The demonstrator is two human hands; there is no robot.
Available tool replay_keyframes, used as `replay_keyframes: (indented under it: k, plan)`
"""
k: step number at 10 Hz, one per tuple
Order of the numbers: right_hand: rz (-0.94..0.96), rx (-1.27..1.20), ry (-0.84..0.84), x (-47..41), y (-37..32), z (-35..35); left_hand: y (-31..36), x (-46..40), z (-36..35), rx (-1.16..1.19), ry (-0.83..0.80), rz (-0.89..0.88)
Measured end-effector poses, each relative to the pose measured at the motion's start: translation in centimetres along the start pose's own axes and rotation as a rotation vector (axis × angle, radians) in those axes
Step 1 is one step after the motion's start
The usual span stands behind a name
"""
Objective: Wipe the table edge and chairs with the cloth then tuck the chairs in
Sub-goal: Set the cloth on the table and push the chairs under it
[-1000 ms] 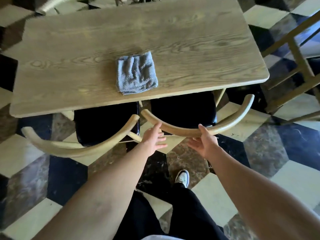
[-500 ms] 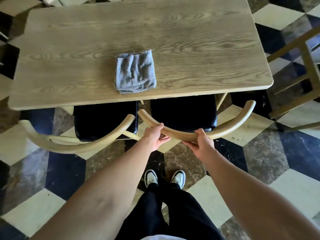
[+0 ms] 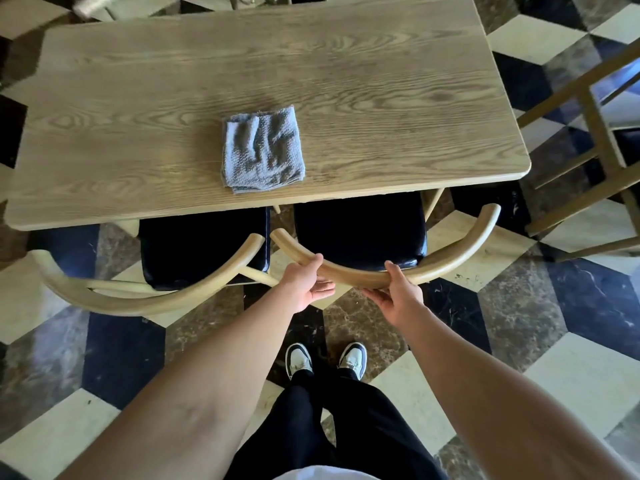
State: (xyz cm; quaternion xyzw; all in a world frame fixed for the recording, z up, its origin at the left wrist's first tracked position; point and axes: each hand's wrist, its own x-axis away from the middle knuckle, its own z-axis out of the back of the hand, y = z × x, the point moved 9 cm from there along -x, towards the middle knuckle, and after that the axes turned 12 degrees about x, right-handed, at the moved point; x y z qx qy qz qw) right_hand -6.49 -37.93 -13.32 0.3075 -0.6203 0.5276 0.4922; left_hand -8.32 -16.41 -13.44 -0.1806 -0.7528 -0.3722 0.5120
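Both hands grasp the curved back rail of the right-hand chair, ready to tuck it in.

Left hand (image 3: pixel 304 284) and right hand (image 3: pixel 398 294) wrap the rail of the right chair (image 3: pixel 450 254) just below the centre of the frame, thumbs on top and fingers curled underneath, set a little left of the rail's middle. Its dark seat already lies partly under the near edge of the table (image 3: pixel 104 216). To do this well, I judge the push should go straight toward the table with even pressure from both hands, so the chair does not swing into the left chair (image 3: pixel 138 299), whose rail end almost meets it. The cloth (image 3: pixel 263 150) lies folded on the tabletop near that edge, above the hands, held by neither.
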Motion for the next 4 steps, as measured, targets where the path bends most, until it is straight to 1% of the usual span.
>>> replay_keyframes:
  k: [1,2,3,4]
  plan:
    - [0.018,0.176,-0.045,0.9,0.5,-0.6,0.1,0.3,0.5,-0.193,-0.020,0.003]
    - [0.021,0.400,-0.113,2.4,2.0,-1.6,0.8,1.0,1.2,-0.314,-0.041,-0.039]
    - [0.073,0.714,-0.191,3.6,3.8,-3.9,1.7,1.8,2.3,-0.449,-0.059,-0.100]
    - [0.197,0.994,-0.177,4.9,4.4,-6.6,3.3,3.0,4.1,-0.621,-0.040,-0.170]
